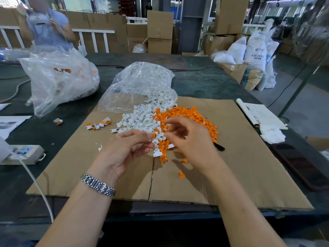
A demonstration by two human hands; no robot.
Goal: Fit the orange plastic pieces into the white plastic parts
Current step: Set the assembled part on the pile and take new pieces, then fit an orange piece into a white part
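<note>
2 hands are hovering over the cardboard sheet (231, 148): the left hand (122, 150) is pinching a white part (154, 140); the right hand (188, 138) is blurred, its grip unclear. Beyond them, orange pieces (188, 114) are lying beside white parts (140, 118) spilling from a clear bag (140, 82).

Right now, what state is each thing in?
Left hand: pinching a white part.
Right hand: fingers curled, blurred.
White pile: loose.
Orange pile: loose.
Clear bag: open, spilling.
Finished pieces: assembled, set aside.
</note>
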